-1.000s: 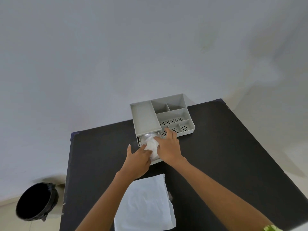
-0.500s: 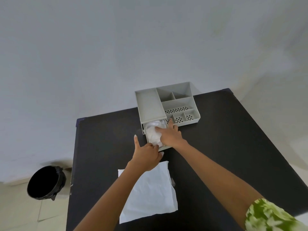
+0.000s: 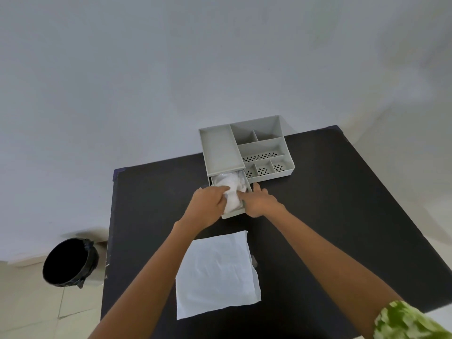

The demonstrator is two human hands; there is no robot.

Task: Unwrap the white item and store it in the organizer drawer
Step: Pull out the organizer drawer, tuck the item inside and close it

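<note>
Nearest me, my right forearm enters from the lower right, with a green patterned sleeve [image 3: 406,321] at the edge of view. A flat white sheet of wrapping paper [image 3: 216,275] lies spread on the black table [image 3: 342,216] between my two forearms, one corner pointing toward the drawer. Beyond it, both hands meet at the pulled-out drawer [image 3: 233,212] of the grey organizer [image 3: 221,150]. My left hand [image 3: 208,206] is curled shut, fingers pinching the near left part of the crumpled white item [image 3: 231,189], which sits inside the drawer and bulges above its rim. My right hand [image 3: 260,201] rests against the drawer's right wall, fingers extended and loosely spread, touching the white item on its right side; I cannot tell whether it grips anything. The drawer sticks out from under the organizer's solid left section. To the right of that section are open compartments, the nearer ones with perforated floors. The organizer stands at the far edge of the table, against a pale wall. Off the table, on the floor at left, stands a black bin [image 3: 69,263] with a dark liner.
</note>
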